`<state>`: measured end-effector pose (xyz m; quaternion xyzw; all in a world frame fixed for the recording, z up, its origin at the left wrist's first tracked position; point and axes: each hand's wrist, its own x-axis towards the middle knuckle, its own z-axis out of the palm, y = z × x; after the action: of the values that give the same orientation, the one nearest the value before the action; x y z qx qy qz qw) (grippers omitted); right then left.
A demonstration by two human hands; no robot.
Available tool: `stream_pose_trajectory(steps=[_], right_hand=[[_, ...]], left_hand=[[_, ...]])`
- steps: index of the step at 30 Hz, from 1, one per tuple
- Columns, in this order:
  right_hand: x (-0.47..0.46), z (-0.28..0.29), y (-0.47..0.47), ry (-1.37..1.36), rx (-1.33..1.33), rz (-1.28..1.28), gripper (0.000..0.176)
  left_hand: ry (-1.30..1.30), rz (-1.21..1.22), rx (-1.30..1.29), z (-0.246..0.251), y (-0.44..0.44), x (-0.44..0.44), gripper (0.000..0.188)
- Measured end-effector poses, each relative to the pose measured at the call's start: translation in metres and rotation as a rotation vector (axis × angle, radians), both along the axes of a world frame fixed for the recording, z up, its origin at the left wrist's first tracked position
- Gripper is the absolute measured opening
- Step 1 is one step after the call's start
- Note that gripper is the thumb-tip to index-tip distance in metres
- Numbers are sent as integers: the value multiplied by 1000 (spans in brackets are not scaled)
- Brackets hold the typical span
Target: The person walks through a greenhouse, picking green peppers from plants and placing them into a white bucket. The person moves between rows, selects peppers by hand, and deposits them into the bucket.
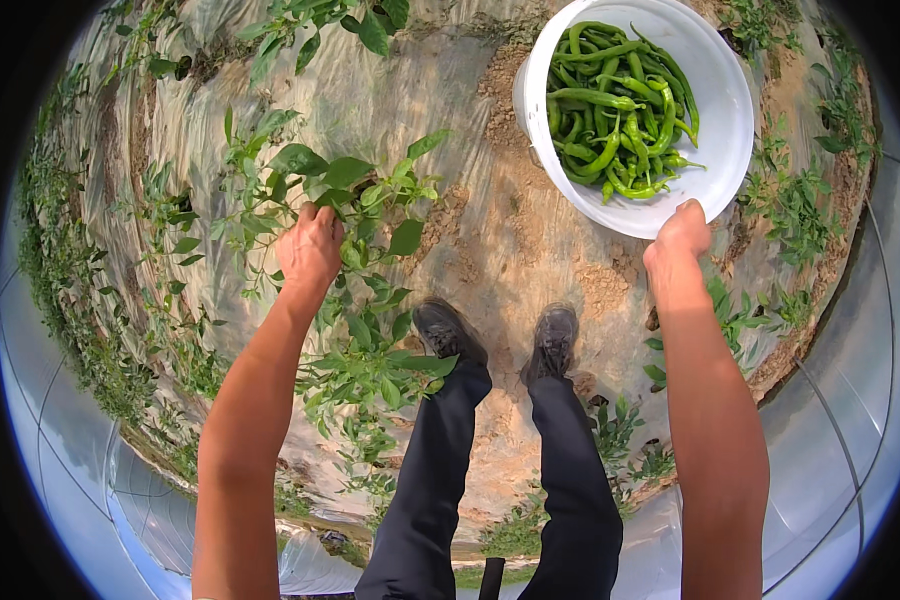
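Note:
My right hand [679, 229] grips the near rim of a white plastic bucket [724, 142], which is tilted so that its inside faces me. Many long green chili peppers [607, 97] lie in it. On the left, my left hand [311, 244] is among the leaves of a pepper plant [349, 172], its fingers bent at the stems just below some broad leaves. Whether those fingers are closed on a stem, a leaf or a pepper cannot be seen, as the back of the hand and the foliage hide them.
Pepper plants stand in rows on both sides, with more foliage [375, 367] beside my left shoe [448, 330]. Plastic mulch film [450, 97] covers much of the ground, and loose soil [604, 289] lies between the rows. Curved greenhouse sheeting surrounds the beds.

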<state>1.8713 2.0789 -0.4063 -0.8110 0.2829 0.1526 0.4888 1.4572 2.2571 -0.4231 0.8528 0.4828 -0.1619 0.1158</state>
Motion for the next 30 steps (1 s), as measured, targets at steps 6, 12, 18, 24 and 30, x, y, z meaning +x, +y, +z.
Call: stream_pose_trajectory(steps=[6, 12, 18, 24, 30], right_hand=[[-6, 15, 9, 33, -66, -8, 46], [-9, 21, 14, 21, -54, -24, 45], [-9, 26, 19, 18, -62, -8, 45], [-8, 21, 13, -3, -22, -42, 43], [-9, 16, 11, -40, -26, -11, 44]], left_hand=[[96, -76, -82, 5, 1, -9, 23], [103, -94, -197, 7, 11, -20, 33], [-25, -42, -203, 40, 26, -8, 28], [-319, 361, -348, 173, 10, 104, 26], [-960, 641, -643, 203, 2, 248, 21]])
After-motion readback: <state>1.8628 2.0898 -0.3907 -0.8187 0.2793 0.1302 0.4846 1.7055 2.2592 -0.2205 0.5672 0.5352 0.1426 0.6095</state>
